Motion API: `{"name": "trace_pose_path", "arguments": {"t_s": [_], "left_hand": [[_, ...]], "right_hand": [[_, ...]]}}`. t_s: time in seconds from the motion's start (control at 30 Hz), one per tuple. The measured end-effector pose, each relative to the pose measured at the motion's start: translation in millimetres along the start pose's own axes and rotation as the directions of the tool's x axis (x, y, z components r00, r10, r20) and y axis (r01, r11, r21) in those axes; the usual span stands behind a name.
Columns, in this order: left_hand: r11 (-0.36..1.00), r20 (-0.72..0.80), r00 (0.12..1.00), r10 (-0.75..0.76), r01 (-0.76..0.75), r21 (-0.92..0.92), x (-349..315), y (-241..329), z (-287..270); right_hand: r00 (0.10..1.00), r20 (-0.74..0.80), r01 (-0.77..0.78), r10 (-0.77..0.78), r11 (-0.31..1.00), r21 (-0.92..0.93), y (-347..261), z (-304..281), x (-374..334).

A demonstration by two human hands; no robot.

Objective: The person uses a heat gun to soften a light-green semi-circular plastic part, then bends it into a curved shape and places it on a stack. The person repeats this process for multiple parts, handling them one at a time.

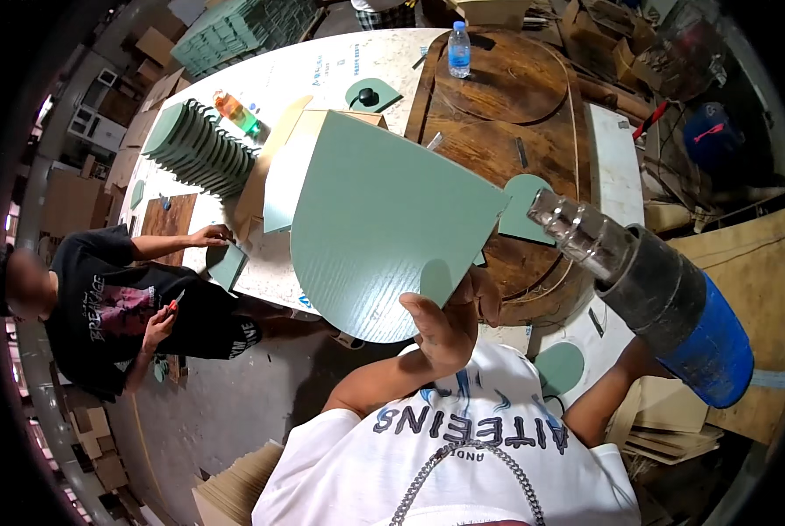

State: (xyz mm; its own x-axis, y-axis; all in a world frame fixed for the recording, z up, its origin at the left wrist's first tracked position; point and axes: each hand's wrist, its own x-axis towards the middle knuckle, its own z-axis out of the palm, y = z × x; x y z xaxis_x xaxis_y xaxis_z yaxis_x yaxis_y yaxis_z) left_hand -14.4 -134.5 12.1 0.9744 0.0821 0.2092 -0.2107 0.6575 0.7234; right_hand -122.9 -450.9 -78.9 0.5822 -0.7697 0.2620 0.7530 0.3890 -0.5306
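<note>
My left hand [449, 329] grips the lower right edge of a pale green panel [384, 210], its thumb on the face. The panel has a rounded lower edge and a straight upper right edge, and is held up above the table. A heat gun [708, 337] with a blue body, black collar and metal nozzle is raised on the right, its nozzle pointing toward the panel's right corner, apart from it. My right hand [647, 358] holds the gun from behind; its fingers are mostly hidden by the body.
On the white table [270, 79] stand stacked green panels [199, 149], an orange-green bottle [237, 114] and a water bottle [459, 53]. Brown oval boards [498, 131] lie under smaller green pieces. A co-worker [121, 307] at left holds a red-handled tool [174, 306] and touches a green piece.
</note>
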Motion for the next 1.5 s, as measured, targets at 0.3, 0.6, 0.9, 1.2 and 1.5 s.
{"name": "trace_pose_path", "arguments": {"t_s": [0.3,0.6,0.9,1.2,1.5], "left_hand": [[0.998,0.016,0.999,0.041,-0.042,0.050,2,-3,2],[1.000,0.083,0.996,-0.021,0.022,-0.018,-15,-20,-36],[0.932,-0.073,0.944,-0.321,0.301,-0.204,-12,11,-18],[0.950,0.025,0.950,-0.311,0.311,0.032,-36,-61,-89],[0.932,-0.132,0.925,-0.356,0.362,0.021,-29,-7,-53]], "right_hand": [[0.993,0.101,0.051,-0.065,0.990,0.134,20,-52,14],[0.905,0.190,0.332,-0.380,0.351,-0.876,28,-17,40],[0.996,-0.084,-0.057,-0.019,0.576,-0.816,63,34,50],[0.955,-0.154,-0.251,0.255,0.412,-0.876,112,16,-14],[0.906,-0.175,-0.309,0.385,0.323,-0.895,118,-15,-6]]}}
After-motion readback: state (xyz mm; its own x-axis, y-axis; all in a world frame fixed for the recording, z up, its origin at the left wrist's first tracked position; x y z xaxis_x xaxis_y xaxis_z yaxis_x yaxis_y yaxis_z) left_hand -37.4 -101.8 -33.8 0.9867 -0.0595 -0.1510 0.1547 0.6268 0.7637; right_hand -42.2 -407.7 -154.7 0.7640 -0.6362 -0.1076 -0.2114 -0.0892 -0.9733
